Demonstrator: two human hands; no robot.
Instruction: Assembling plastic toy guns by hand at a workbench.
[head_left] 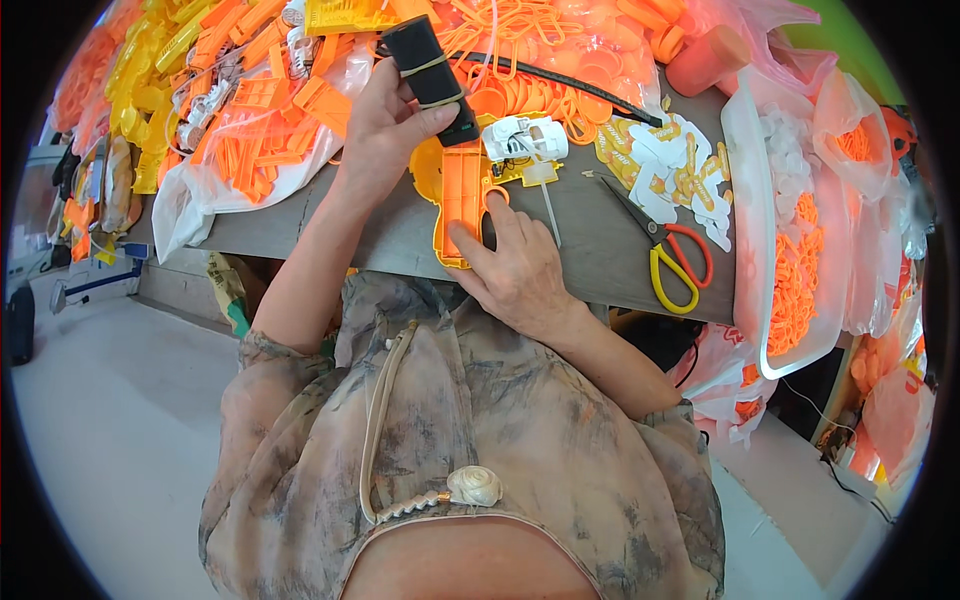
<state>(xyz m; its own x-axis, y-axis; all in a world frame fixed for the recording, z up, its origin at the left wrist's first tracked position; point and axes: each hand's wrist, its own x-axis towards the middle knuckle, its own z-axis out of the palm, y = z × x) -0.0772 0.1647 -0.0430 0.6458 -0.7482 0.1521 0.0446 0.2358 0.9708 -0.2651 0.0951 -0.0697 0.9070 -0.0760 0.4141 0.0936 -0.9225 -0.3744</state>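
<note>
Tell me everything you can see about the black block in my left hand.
The black block is oblong and plastic-looking, crossed by two pale bands. Your left hand grips it between thumb and fingers. It slants from upper left to lower right, its lower end by the orange piece; whether they touch is unclear.

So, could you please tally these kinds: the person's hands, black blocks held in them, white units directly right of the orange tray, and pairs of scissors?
Hands: 2 (left hand, right hand)
Black block: 1
White unit: 1
Scissors: 1 pair
Total: 5
</note>
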